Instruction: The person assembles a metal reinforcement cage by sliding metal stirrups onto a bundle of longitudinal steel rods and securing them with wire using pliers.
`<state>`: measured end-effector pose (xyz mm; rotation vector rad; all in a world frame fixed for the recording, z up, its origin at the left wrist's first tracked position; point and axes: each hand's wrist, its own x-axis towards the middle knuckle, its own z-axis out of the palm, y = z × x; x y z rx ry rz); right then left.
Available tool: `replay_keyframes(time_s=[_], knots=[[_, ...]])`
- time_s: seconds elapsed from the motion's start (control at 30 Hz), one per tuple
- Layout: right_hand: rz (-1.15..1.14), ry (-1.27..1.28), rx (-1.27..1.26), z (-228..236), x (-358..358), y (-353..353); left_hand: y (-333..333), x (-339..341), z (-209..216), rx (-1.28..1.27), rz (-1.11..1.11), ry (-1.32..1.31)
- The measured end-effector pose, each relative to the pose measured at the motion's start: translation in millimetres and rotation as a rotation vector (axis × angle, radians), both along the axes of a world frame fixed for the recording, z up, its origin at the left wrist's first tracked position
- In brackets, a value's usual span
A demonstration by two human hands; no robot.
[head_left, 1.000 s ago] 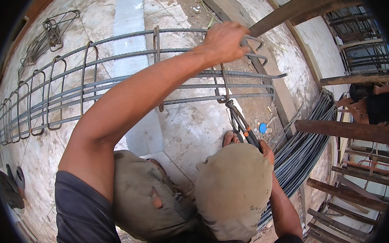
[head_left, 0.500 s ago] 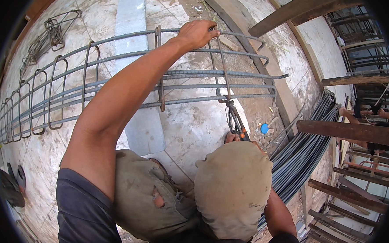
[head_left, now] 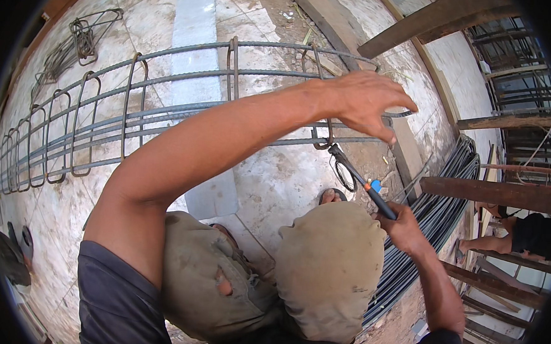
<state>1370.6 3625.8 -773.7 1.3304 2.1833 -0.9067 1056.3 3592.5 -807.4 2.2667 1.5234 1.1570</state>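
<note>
Right hand [head_left: 403,228] is closed around the dark handle of the tying hook [head_left: 356,176]; the tip sits at a wire loop on the rebar cage [head_left: 167,104], at a stirrup [head_left: 320,99] near the cage's right end. Left hand [head_left: 366,102] hovers open above the top bars, fingers spread, gripping nothing. The cage lies horizontal over the concrete floor [head_left: 275,184]. A rebar bundle [head_left: 435,224] lies to the right.

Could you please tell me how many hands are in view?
2. The left hand is spread open over the grey steel rebar cage; the right hand grips a black-handled metal tying tool. The person at the right edge may hide more.
</note>
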Motion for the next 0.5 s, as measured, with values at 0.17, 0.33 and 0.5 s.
replay_keyframes(time_s=[0.17, 0.33, 0.5], knots=[[0.414, -0.389, 0.186, 100, -111, -1, -11, -1, 9, -0.187, -0.109, -0.013], [0.487, -0.598, 0.124, 143, -160, 23, -4, -4, 24, -0.401, -0.178, -0.227], [0.911, -0.279, 0.085, 121, -131, 65, -4, 20, 13, -0.630, -0.398, -0.210]])
